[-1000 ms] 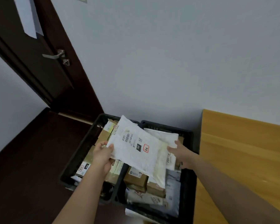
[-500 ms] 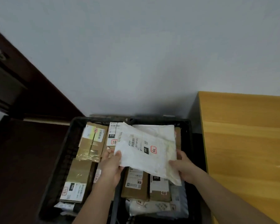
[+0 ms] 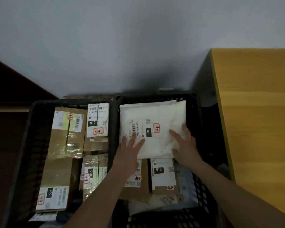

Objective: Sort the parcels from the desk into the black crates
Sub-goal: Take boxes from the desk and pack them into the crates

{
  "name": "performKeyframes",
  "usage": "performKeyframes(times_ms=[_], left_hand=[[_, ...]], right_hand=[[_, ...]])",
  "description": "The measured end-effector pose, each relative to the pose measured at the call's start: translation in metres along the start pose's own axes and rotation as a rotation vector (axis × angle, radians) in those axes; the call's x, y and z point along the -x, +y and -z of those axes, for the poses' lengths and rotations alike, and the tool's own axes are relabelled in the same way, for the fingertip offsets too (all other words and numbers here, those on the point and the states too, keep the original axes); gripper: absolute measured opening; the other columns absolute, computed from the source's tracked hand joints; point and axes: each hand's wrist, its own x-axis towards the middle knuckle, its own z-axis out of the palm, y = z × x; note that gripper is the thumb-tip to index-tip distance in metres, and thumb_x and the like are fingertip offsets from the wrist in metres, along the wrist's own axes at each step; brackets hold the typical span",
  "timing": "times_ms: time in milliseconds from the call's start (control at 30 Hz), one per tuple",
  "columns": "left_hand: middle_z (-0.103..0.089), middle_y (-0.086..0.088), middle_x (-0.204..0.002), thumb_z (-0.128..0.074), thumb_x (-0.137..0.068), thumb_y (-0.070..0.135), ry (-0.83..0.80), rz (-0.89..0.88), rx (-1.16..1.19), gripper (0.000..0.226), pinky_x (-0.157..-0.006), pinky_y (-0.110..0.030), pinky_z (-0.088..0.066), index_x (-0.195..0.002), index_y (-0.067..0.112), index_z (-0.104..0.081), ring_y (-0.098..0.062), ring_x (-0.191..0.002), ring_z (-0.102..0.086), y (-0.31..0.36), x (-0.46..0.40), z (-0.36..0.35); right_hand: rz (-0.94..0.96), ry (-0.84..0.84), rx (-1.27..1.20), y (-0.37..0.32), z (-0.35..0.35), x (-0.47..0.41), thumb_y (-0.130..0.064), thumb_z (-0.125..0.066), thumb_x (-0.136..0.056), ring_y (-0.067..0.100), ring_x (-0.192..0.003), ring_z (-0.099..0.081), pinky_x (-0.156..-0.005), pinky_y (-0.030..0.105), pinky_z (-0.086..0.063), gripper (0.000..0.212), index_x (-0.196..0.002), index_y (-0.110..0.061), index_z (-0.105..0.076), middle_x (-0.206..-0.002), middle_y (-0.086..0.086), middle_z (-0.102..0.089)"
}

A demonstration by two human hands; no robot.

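A white soft parcel with an 060 label lies flat on top of the pile in the right black crate. My left hand presses on its near left part with straight fingers. On the parcel's near right corner rests my right hand, fingers spread on top and thumb at the parcel's near edge. The left black crate holds several brown cardboard boxes with white labels.
Under the white parcel lie brown boxes and a grey mailer. The wooden desk stands to the right of the crates. A pale wall rises behind them. A dark door and dark floor are at the left.
Both hands have lowered the white parcel from the air onto the right crate's pile and now lie flat on it. The view has tilted down toward the crates.
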Motion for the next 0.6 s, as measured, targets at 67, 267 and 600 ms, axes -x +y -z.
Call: performKeyframes(times_ms=[67, 267, 600], left_hand=[[0.028, 0.003, -0.160, -0.055, -0.090, 0.000, -0.084, 0.014, -0.025, 0.098, -0.120, -0.048, -0.023, -0.154, 0.041, 0.007, -0.037, -0.149, 0.013, 0.000, -0.009, -0.004], [0.029, -0.008, -0.160, -0.051, -0.096, 0.012, -0.163, 0.041, -0.156, 0.088, -0.119, -0.055, -0.016, -0.155, 0.033, 0.011, -0.047, -0.147, 0.008, 0.010, -0.026, -0.005], [0.024, -0.008, -0.161, -0.056, -0.098, 0.032, -0.034, -0.015, -0.120, 0.091, -0.120, -0.055, -0.013, -0.153, 0.034, 0.017, -0.044, -0.148, 0.002, 0.020, 0.006, 0.063]], right_hand=[[0.004, -0.019, 0.037, 0.004, -0.006, -0.006, -0.015, -0.058, -0.094, 0.024, -0.147, 0.005, -0.120, 0.039, -0.017, 0.074, -0.154, -0.038, -0.021, -0.161, -0.006, 0.024], [-0.056, -0.084, 0.073, 0.003, -0.006, -0.025, -0.015, -0.062, -0.088, 0.026, -0.149, 0.002, -0.119, 0.052, -0.018, 0.081, -0.154, -0.040, -0.021, -0.163, -0.003, 0.020], [0.008, 0.009, 0.156, -0.030, 0.054, 0.017, -0.032, -0.072, -0.085, 0.032, -0.149, 0.010, -0.120, 0.057, -0.011, 0.104, -0.153, -0.048, 0.006, -0.161, 0.000, 0.025]])
